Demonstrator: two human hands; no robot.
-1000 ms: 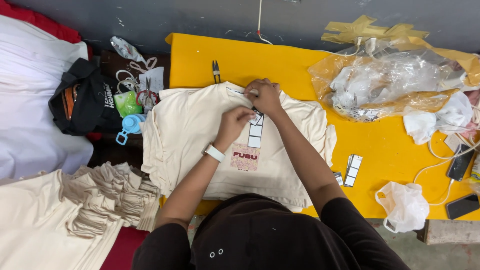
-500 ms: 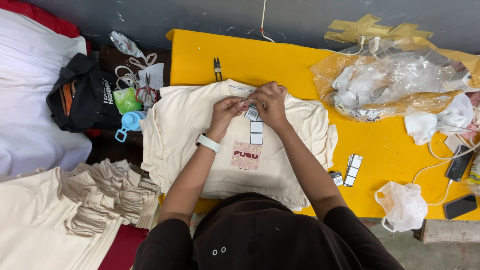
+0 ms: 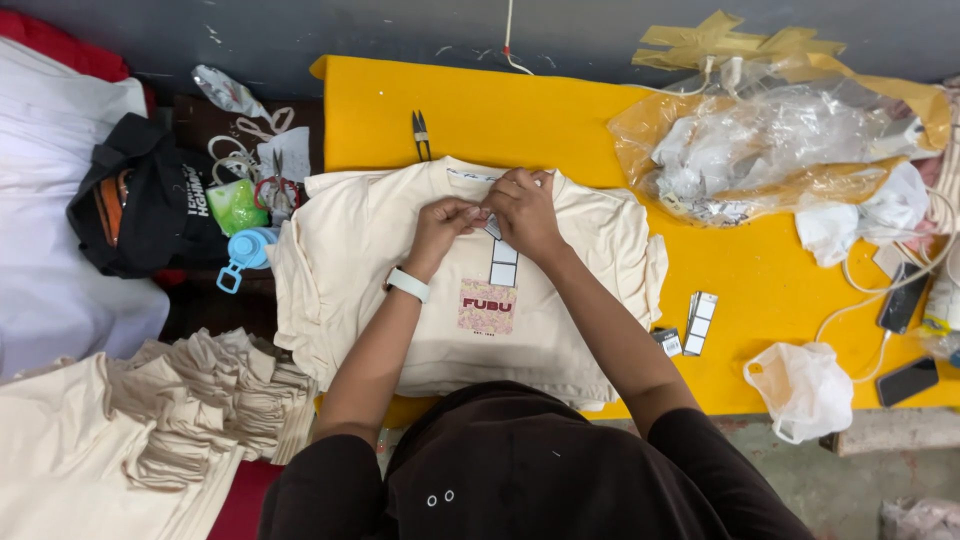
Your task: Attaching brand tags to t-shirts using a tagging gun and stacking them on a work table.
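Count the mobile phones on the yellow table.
2. One phone lies near the table's right edge, by the white cables; the other phone lies just below it, at the front right corner. More may be hidden under the plastic bags.

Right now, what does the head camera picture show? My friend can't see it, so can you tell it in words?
A person's left hand and right hand meet at the neckline of a cream T-shirt on a yellow table, pinching a white paper tag that hangs down the shirt's chest. Small snips lie above the collar, spare tags to the right, and folded cream shirts at the left.
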